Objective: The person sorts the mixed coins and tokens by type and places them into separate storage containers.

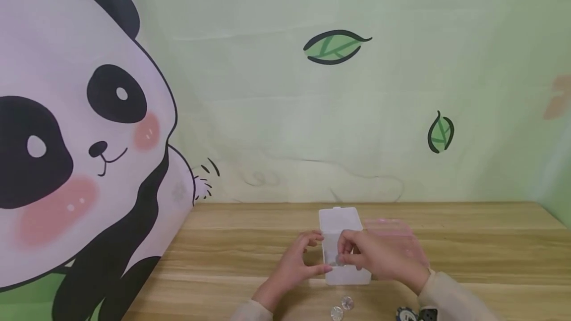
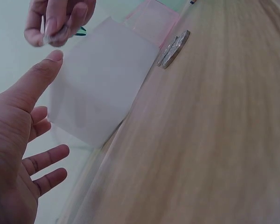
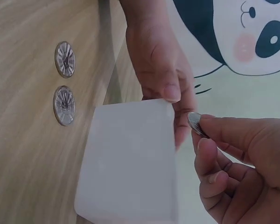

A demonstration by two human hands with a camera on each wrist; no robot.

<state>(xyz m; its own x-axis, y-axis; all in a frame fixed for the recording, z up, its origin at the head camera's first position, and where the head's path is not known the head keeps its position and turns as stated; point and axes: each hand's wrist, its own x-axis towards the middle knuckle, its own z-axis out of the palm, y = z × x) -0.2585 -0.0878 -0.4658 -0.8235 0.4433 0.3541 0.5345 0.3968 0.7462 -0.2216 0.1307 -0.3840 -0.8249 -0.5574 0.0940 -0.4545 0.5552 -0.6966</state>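
A white plastic box [image 1: 348, 276] stands on the table with its lid [image 1: 340, 219] raised at the back. My right hand [image 1: 374, 254] is over the box, pinching a silver coin [image 3: 196, 124] between thumb and fingers. At the box's left side is my left hand [image 1: 296, 261], its fingers spread; the thumb [image 3: 170, 91] lies at the rim's near corner. Two more silver coins, one nearer the box [image 1: 347, 303] and one closer to me [image 1: 336, 313], lie flat in front of it. The inside of the box is partly hidden by the right hand.
To the right of the box lies a pink translucent case [image 1: 401, 234], partly behind the right forearm. A dark blue and white round chip [image 1: 406, 314] and a black object [image 1: 428, 314] sit at the lower right edge. A panda-printed backdrop hangs behind the wooden table [image 1: 232, 251].
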